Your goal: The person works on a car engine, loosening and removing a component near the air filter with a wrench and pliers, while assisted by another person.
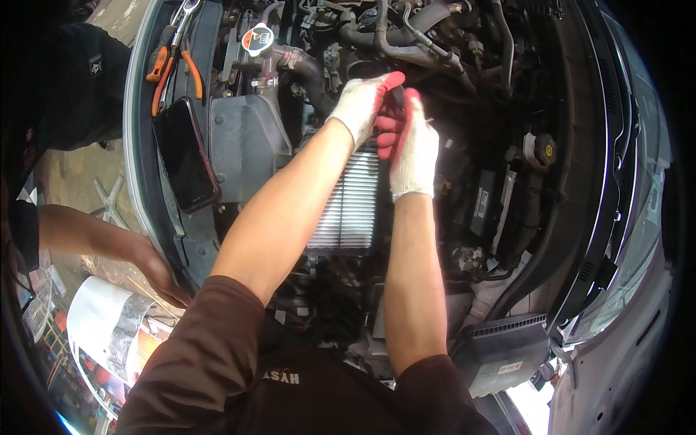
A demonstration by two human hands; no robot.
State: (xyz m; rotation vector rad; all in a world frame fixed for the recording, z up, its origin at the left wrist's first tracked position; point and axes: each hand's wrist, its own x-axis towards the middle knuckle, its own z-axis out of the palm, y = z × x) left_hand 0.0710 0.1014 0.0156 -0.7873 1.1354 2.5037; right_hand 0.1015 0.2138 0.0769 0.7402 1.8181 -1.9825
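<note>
Both hands wear white knit gloves with red palms and meet over the open engine bay. My left hand point(365, 105) is closed, its red fingertips reaching toward the other hand; what it grips is hidden. My right hand point(415, 145) has its fingers curled, with the thumb up against a small dark piece point(398, 96) whose kind I cannot make out. Just below the hands lies a pleated white air filter point(351, 206), partly covered by my left forearm. A dark round opening point(365, 69) shows beyond my left hand.
A phone point(185, 156), orange-handled pliers point(192, 72) and a ratchet point(187, 14) lie on the left edge of the bay. Near them sits a radiator cap point(257, 39). Another person's hand point(156, 268) rests by the car's edge. A black cover point(504, 351) stands at lower right.
</note>
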